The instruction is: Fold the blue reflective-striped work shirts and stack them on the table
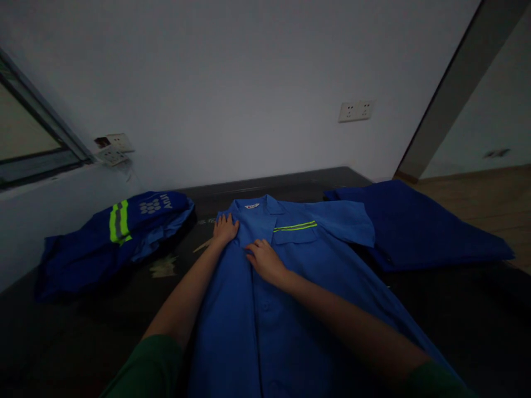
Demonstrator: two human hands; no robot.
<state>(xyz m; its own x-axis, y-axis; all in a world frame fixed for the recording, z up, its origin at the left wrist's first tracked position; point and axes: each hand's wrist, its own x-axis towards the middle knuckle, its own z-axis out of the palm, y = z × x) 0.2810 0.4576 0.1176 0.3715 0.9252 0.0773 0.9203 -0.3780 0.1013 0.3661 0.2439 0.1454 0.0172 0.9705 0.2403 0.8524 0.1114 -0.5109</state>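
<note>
A blue work shirt (290,287) with a yellow-green reflective stripe on its chest pocket lies spread face up on a dark table (103,331), collar away from me. My left hand (225,228) lies flat and open on the shirt's left shoulder beside the collar. My right hand (265,260) rests flat, fingers stretched, on the button placket at the chest. Neither hand holds anything.
A darker blue garment (120,232) with yellow-green reflective bands lies bunched at the left of the table. Folded dark blue cloth (415,226) lies at the right. A wall with sockets (355,110) stands behind; a window (29,138) is at the left.
</note>
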